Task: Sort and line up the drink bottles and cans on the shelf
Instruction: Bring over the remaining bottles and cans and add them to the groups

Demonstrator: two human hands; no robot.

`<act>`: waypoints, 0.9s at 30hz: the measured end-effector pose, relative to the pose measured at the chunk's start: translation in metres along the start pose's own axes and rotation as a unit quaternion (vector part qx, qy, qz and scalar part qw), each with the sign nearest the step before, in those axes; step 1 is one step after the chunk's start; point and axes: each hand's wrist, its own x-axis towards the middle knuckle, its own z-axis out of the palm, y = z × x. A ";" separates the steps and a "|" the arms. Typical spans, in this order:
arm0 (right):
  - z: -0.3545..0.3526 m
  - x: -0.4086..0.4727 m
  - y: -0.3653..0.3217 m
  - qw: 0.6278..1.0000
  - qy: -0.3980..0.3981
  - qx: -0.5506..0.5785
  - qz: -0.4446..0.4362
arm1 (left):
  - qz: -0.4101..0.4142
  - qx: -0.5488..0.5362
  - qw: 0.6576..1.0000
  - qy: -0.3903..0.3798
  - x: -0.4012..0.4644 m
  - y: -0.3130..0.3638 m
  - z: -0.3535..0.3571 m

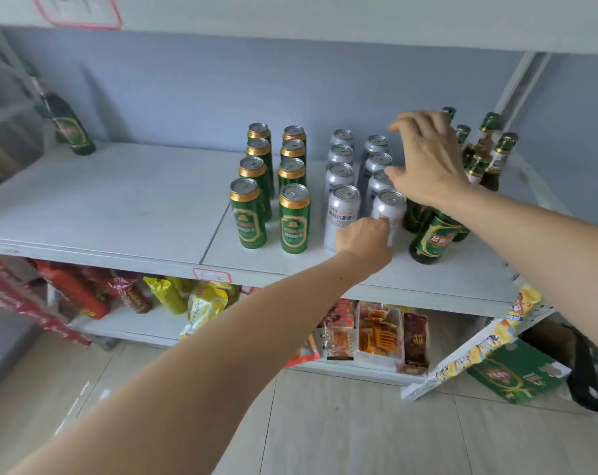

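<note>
Your left hand (364, 236) curls against the front silver can (389, 214) in the right-hand silver column, fingers wrapped at its lower side, most likely to nudge it square with the can beside it; whether the thumb closes round the far side is hidden. Your right hand (427, 159) hovers spread and holding nothing over the rear of that same column, fingers straight, probably to steady the cans behind or reach the green bottles (434, 236) crowded just beside them.

The silver cans (342, 214) stand upright in two columns, and to their left the green cans (248, 217) stand in two matching columns, so the can sorting looks nearly finished. The bottles at the right end are bunched, not lined up, and one lone green bottle (68, 128) stands well apart at the far left of the shelf (119, 207). It likely belongs with the others.
</note>
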 end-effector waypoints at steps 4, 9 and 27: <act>0.006 0.020 -0.079 1.000 -0.007 0.025 -0.009 | -0.018 0.019 1.000 0.010 -0.042 -0.077 -0.035; 0.023 0.048 -0.191 0.998 -0.023 0.049 -0.026 | -0.074 0.034 0.996 0.024 -0.094 -0.194 -0.078; 0.105 0.205 -0.492 0.973 -0.072 0.128 -0.179 | -0.281 0.060 0.954 0.089 -0.159 -0.523 -0.185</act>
